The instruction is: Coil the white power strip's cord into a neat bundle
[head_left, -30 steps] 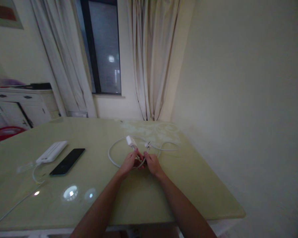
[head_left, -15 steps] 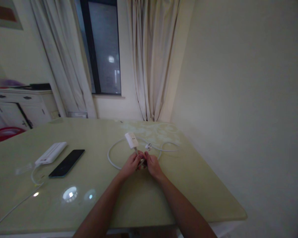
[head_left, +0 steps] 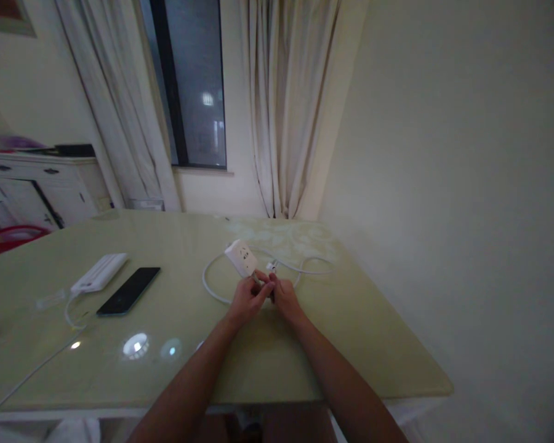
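Observation:
A white power strip (head_left: 241, 257) with sockets on its face lies tilted on the table just beyond my hands. My left hand (head_left: 249, 296) is closed, its fingers pinching a short stretch of pale cord (head_left: 257, 279) close to the strip's near end. Pressed against its fingertips is my right hand (head_left: 285, 299), also closed; the cord runs in between, mostly hidden by the fingers. A white plug (head_left: 271, 267) rests just past the right fingertips. White cable (head_left: 205, 278) loops out to the left of the strip, and more of it curls to the right.
To the left lie a black phone (head_left: 129, 291) and a white power bank (head_left: 100, 272) with a white cable leading to the table's front edge. The glossy greenish table (head_left: 369, 351) meets a wall on the right. Curtains and a window stand behind.
The power strip has turned so that its socket face shows more, and its near end is closer to my left hand. My left fingers have shifted on the cord. The view has tilted down slightly.

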Motion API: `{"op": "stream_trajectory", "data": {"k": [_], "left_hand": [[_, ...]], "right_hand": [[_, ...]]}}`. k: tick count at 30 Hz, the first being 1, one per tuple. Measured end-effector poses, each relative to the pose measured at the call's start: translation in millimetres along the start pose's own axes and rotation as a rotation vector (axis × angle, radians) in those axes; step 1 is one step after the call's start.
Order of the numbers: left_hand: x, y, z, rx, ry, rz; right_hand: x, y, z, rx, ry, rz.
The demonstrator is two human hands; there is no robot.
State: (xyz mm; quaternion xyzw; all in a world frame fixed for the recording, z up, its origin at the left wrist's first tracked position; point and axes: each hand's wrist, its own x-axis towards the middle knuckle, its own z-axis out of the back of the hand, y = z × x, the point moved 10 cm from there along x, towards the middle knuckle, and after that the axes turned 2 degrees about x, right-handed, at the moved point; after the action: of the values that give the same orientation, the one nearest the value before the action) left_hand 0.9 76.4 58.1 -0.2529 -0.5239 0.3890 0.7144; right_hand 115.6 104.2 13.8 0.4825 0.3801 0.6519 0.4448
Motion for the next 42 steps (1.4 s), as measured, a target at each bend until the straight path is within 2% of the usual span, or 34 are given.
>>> {"op": "stream_trajectory", "data": {"k": [6,10,14,19,25,30,34,38,40,42], "left_hand": [[-2.5,9.7,-10.8,0.041,0.094,0.040],[-2.4,14.3,-13.9,0.050,0.118,0.021],[-3.2,13.0,-17.4,0.155,0.153,-0.022],[-4.6,9.3,-18.2,0.342,0.150,-0.067],[-8.0,-14.5,-17.5,0.296,0.124,-0.250],[-9.2,-0.5,-21.8,0.270,0.154,-0.202],[-7.7,-1.7,-18.4,0.243,0.145,-0.226],[-5.2,-1.9,-15.2,0.273,0.118,-0.183],[-4.0,0.3,-10.5,0.355,0.062,-0.154],[-3.2,0.7,0.2,0.431,-0.041,-0.136]], "right_hand": [[0.9,-2.1,6.9,0.030,-0.033,-0.035],[-0.8,8.4,21.5,0.027,-0.137,0.026],[-2.4,13.4,29.2,-0.038,-0.207,0.066],[0.7,7.8,27.2,-0.140,-0.182,0.061],[-2.8,14.3,26.6,-0.246,-0.198,0.119],[-1.9,5.3,25.3,-0.266,-0.202,0.082],[-3.2,7.3,27.2,-0.263,-0.216,0.086],[-5.2,16.9,25.9,-0.233,-0.213,0.124],[-5.7,23.7,24.7,-0.190,-0.202,0.157],[-6.8,31.2,26.2,-0.149,-0.209,0.197]]}}
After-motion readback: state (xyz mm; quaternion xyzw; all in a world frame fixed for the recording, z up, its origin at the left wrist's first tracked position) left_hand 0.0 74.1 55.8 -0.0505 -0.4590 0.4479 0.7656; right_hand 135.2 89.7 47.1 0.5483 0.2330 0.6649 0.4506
